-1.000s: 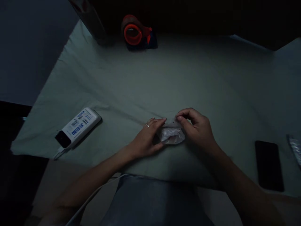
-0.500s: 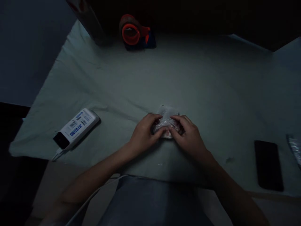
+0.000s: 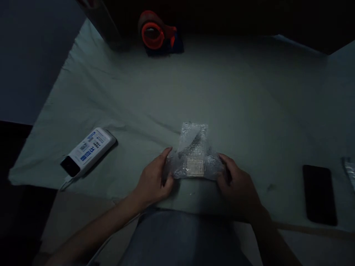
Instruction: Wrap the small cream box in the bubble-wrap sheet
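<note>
A clear bubble-wrap sheet (image 3: pixel 193 142) lies on the pale green cloth, its side flaps spread left and right. On its near part, between my hands, sits a small beige rectangular item (image 3: pixel 195 167), seemingly under or in the plastic. My left hand (image 3: pixel 156 177) pinches the left flap between thumb and fingers. At the opposite side, my right hand (image 3: pixel 235 181) grips the right flap, its fingers partly in shadow.
A white power bank (image 3: pixel 90 151) with a cable lies at the left. An orange tape dispenser (image 3: pixel 153 35) stands at the back. A black phone (image 3: pixel 320 195) and a silvery packet (image 3: pixel 350 170) are at the right. A dark upright surface borders the back.
My hands have moved apart and toward me, from the middle of the bundle to its sides. The wrap is spread wider, and the beige item now shows.
</note>
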A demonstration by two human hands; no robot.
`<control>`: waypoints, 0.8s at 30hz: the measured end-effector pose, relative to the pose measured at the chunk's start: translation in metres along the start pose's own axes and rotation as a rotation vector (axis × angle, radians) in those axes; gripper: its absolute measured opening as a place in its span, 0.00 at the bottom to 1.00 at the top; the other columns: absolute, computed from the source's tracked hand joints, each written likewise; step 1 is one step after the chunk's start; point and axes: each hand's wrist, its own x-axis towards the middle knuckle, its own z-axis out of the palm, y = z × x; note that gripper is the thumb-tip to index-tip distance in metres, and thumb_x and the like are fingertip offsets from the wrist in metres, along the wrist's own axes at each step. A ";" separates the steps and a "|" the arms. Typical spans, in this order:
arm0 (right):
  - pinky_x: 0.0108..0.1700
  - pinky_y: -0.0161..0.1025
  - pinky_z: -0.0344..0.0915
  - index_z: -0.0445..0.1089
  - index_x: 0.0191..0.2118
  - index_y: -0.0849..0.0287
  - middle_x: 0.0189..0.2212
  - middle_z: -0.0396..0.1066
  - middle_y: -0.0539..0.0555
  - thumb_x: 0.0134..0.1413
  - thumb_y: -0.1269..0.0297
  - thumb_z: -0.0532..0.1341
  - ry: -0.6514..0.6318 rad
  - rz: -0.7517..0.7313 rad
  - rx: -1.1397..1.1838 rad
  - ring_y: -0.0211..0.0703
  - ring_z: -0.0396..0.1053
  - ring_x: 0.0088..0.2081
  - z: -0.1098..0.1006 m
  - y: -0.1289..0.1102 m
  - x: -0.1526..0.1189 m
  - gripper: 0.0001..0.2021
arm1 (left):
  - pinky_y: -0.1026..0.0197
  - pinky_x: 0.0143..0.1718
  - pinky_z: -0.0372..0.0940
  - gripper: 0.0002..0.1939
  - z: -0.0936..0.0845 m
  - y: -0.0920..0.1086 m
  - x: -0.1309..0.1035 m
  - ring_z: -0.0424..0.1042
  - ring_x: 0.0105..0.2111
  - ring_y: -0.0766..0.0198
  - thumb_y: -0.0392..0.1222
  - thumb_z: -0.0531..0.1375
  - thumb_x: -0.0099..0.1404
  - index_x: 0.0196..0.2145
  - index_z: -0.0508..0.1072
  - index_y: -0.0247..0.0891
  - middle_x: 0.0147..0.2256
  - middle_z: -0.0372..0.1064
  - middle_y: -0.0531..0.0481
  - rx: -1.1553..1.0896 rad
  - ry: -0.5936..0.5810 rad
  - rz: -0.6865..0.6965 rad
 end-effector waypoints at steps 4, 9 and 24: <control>0.43 0.47 0.70 0.64 0.53 0.64 0.43 0.69 0.63 0.55 0.64 0.56 0.190 -0.179 -0.018 0.49 0.70 0.43 -0.001 -0.011 0.010 0.20 | 0.45 0.54 0.62 0.28 -0.005 0.007 0.018 0.56 0.58 0.49 0.39 0.56 0.64 0.60 0.54 0.40 0.58 0.52 0.37 0.063 0.136 0.194; 0.59 0.60 0.55 0.68 0.49 0.65 0.57 0.60 0.66 0.60 0.68 0.51 0.147 -0.424 -0.185 0.60 0.50 0.63 0.001 -0.019 0.025 0.15 | 0.39 0.62 0.50 0.15 -0.011 0.008 0.038 0.38 0.66 0.45 0.45 0.54 0.67 0.50 0.66 0.42 0.63 0.45 0.44 0.213 0.041 0.247; 0.60 0.57 0.55 0.66 0.29 0.59 0.51 0.69 0.61 0.62 0.67 0.49 0.010 -0.479 0.160 0.53 0.57 0.61 -0.013 0.009 0.015 0.13 | 0.44 0.61 0.51 0.24 -0.033 -0.009 0.019 0.61 0.57 0.53 0.49 0.42 0.72 0.29 0.70 0.36 0.48 0.70 0.42 -0.404 -0.110 0.244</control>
